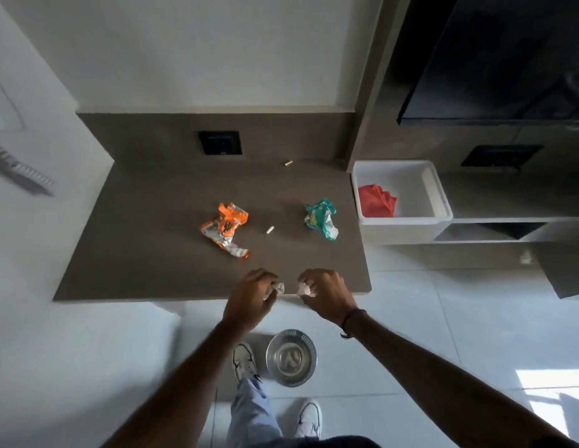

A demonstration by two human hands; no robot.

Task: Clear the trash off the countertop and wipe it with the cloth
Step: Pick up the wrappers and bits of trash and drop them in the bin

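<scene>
Both hands are working at the desk's (126,273) near edge: the left hand (251,297) is clenching a white paper wad (278,287), the right hand (327,294) is gripping another wad (303,288). Further in, an orange wrapper (225,227) and a green wrapper (321,218) are lying well apart, a small stub (270,230) between them, another stub (288,162) near the back wall. The red cloth (377,202) is sitting in the white bin (437,202) beside the desk. A metal bowl (291,357) is resting on the floor below.
</scene>
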